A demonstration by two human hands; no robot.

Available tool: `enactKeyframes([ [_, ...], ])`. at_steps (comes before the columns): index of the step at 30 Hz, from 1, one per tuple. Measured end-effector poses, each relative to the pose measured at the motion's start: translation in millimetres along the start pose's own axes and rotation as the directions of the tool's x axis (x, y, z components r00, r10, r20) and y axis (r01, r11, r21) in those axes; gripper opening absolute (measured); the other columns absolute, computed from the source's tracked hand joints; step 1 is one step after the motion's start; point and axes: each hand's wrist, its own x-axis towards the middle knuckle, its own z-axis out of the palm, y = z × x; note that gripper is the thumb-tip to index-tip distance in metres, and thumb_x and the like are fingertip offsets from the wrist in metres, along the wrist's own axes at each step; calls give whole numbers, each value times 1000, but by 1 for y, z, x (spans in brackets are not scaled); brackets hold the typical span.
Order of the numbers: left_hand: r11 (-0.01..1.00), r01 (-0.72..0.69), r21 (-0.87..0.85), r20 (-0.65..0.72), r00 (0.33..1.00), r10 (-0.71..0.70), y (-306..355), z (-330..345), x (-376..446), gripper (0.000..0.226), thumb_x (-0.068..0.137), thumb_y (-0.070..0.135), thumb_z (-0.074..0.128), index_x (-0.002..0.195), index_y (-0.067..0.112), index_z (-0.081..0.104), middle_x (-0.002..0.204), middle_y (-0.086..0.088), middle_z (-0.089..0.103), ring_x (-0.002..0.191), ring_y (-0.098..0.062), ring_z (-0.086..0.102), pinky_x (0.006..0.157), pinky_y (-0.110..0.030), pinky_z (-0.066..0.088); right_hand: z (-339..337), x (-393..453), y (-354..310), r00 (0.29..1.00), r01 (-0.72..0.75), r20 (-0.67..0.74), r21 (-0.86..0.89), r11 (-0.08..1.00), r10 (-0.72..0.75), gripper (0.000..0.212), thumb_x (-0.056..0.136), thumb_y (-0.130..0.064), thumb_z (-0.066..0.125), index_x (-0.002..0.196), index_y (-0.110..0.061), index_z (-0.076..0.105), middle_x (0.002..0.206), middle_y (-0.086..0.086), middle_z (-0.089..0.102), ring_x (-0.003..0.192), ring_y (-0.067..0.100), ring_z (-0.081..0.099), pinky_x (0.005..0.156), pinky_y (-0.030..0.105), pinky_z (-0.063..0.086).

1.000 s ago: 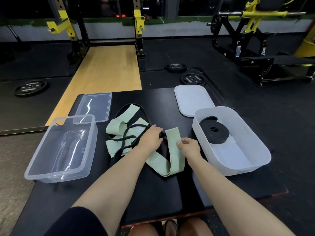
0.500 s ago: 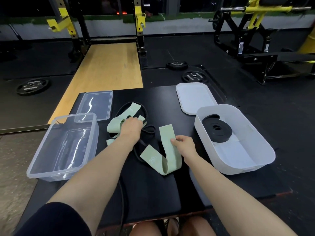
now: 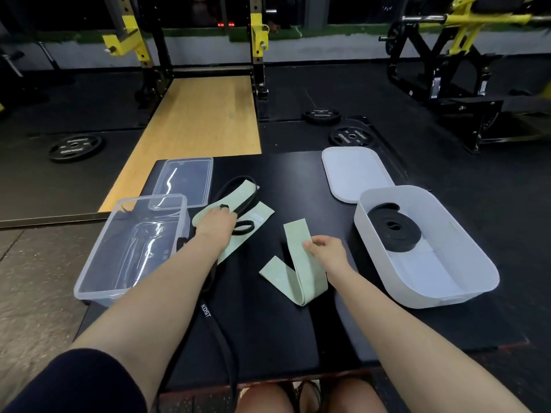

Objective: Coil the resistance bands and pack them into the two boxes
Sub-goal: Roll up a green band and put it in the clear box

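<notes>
Near the bench's middle, a green band is pinched by the right hand, apparently for coiling; the tangled bands are gripped by the left hand beside the clear box, perhaps to separate them.

Two boxes, two lids, two plates.

Bare mat btwn clear box & white box.
</notes>
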Motion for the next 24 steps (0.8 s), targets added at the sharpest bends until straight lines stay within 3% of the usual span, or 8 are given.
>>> enactKeyframes([
  [3, 989, -29, -147, 50, 998, 37, 12, -8, -1, 42, 86, 13, 59, 126, 12, 45, 125, -8, 49, 118, -25, 46, 95, -30, 37, 0, -1, -1, 1000, 11, 10, 6, 1000, -11, 12, 85, -19, 62, 76, -26, 67, 85, -7, 69, 95, 20, 64, 86, 33, 48],
  [6, 946, -68, -317, 108, 988, 107, 25, -21, -5, 63, 84, 7, 54, 142, 12, 30, 137, -9, 40, 126, -27, 40, 102, -30, 33, -1, -3, -3, 999, 27, 16, 35, 999, -28, 13, 85, -20, 63, 74, -27, 67, 86, -7, 70, 94, 21, 64, 88, 36, 49],
  [8, 864, -114, -491, 18, 990, 141, 32, -29, -10, 62, 82, 3, 49, 142, 14, 35, 141, -6, 39, 128, -27, 38, 104, -29, 30, -2, -5, -6, 999, 45, 9, 54, 998, -46, 13, 84, -21, 64, 74, -29, 67, 87, -8, 70, 96, 21, 64, 91, 37, 49],
  [11, 701, -207, -682, -209, 974, 84, 45, -33, -19, 42, 82, 1, 47, 120, 14, 60, 125, -2, 52, 112, -19, 50, 93, -23, 38, -4, -8, -9, 997, 78, 0, 86, 993, -79, 12, 83, -23, 65, 73, -29, 68, 88, -7, 71, 95, 22, 65, 91, 40, 50],
  [13, 572, -132, -809, -167, 986, -9, 58, -31, -24, 23, 88, 13, 52, 105, 14, 66, 109, -2, 63, 95, -16, 58, 85, -23, 44, -5, -11, -11, 995, 101, -10, 109, 989, -101, 11, 83, -23, 65, 74, -28, 68, 87, -6, 71, 91, 20, 65, 89, 40, 50],
  [16, 243, 107, -964, 104, 994, -25, 75, -29, -31, 22, 91, 31, 58, 98, 11, 64, 94, -4, 67, 76, -12, 63, 74, -24, 48, -7, -19, -17, 991, 131, -3, 158, 979, -133, 10, 86, -21, 66, 78, -26, 69, 88, -3, 71, 86, 17, 63, 84, 35, 49],
  [19, 1, 214, -977, 214, 976, 31, 83, -28, -38, 16, 91, 20, 61, 99, 7, 64, 88, -6, 65, 70, -8, 60, 66, -17, 49, -9, -25, -20, 991, 128, 20, 185, 974, -133, 3, 86, -20, 67, 86, -20, 69, 92, 1, 71, 88, 17, 63, 85, 34, 49],
  [24, -307, 214, -927, 243, 968, -58, 87, -33, -38, 23, 91, 6, 58, 113, -2, 58, 85, -7, 65, 72, -13, 63, 65, -21, 55, -13, -35, -13, 990, 66, 108, 217, 974, -91, 15, 88, -27, 65, 93, -13, 69, 92, 1, 70, 83, 16, 62, 76, 30, 48],
])
